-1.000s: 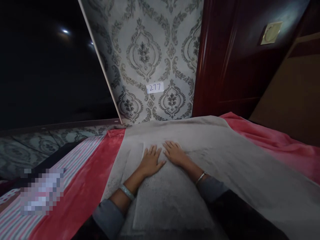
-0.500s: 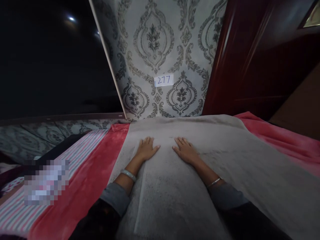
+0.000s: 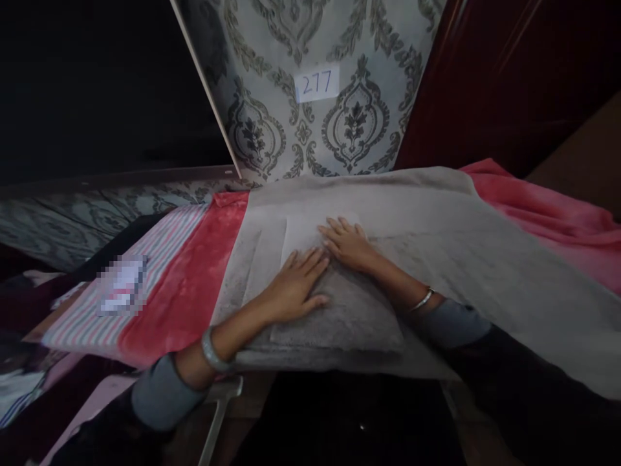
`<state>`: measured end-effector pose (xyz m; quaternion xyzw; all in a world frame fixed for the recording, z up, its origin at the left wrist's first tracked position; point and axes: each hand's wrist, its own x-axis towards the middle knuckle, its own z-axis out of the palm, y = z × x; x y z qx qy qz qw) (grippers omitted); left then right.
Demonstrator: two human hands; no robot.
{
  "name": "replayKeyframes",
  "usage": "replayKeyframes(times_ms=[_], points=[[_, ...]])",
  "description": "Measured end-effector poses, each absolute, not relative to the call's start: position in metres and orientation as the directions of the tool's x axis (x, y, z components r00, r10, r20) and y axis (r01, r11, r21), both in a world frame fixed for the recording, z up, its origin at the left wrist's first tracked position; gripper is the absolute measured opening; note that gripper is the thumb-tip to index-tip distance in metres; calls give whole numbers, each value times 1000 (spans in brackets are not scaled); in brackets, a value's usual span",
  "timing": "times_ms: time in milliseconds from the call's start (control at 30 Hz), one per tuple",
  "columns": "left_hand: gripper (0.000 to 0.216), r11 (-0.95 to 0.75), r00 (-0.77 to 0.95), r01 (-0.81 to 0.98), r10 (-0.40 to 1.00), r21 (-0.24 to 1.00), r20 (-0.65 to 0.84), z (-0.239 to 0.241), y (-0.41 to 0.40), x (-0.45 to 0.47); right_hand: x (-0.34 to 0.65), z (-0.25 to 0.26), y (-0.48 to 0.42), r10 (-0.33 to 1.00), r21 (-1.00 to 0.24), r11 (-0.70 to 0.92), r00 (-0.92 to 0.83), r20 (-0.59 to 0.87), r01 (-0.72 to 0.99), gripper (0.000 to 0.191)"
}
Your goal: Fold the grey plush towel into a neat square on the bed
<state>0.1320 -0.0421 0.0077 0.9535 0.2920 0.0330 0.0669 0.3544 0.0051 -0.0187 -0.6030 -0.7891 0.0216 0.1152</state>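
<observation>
My left hand (image 3: 295, 288) lies flat on a plush grey cloth (image 3: 339, 323), its fingers stretched and slightly apart. Just beyond and to the right, my right hand (image 3: 350, 244) rests palm down on the same cloth, fingers spread. The two hands are close together, the left fingertips beside the right palm. Under them the cloth shows straight creases and a layered near edge, with a paler patch at the far side. It lies on a wider grey cover (image 3: 485, 259), and I cannot tell exactly where one ends. Neither hand grips anything.
A red plush cloth (image 3: 194, 291) and a striped cloth (image 3: 82, 323) lie to the left, with a blurred-out item (image 3: 121, 285) on top. More red fabric (image 3: 548, 226) is at right. Behind are a dark screen (image 3: 97, 84) and a wall label (image 3: 317, 83) reading 277.
The view has tipped downward, showing the near edge of the surface. My hands have come closer together, the left sliding right and toward me relative to the right hand.
</observation>
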Motion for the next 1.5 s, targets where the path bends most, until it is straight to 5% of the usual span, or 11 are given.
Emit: replayKeyframes(times_ms=[467,633,800,900,1033,1233,1500], points=[[75,-803,802,587,594,105,54,-17,-116,72,352,-27,-24,934,-173,347,-324,149,922,54],[75,-800,787,599,595,31,162,-27,-135,56,382,-46,-48,973,-400,218,-165,161,890,59],[68,-784,759,619,584,-40,288,-33,-138,76,403,-63,-110,973,-831,125,99,210,542,72],[66,-783,759,619,578,-58,298,-32,-142,95,393,-63,-146,980,-955,82,153,129,284,73],[63,-759,744,645,600,-85,294,-28,-147,113,375,-55,-169,975,-993,37,215,61,115,71],[70,-696,684,710,648,-105,333,-26,-152,126,360,-29,-171,971,-923,-83,179,-160,-377,75],[55,-684,667,721,642,-112,378,-31,-142,129,353,-15,-174,965,-830,-95,153,-212,-550,64]])
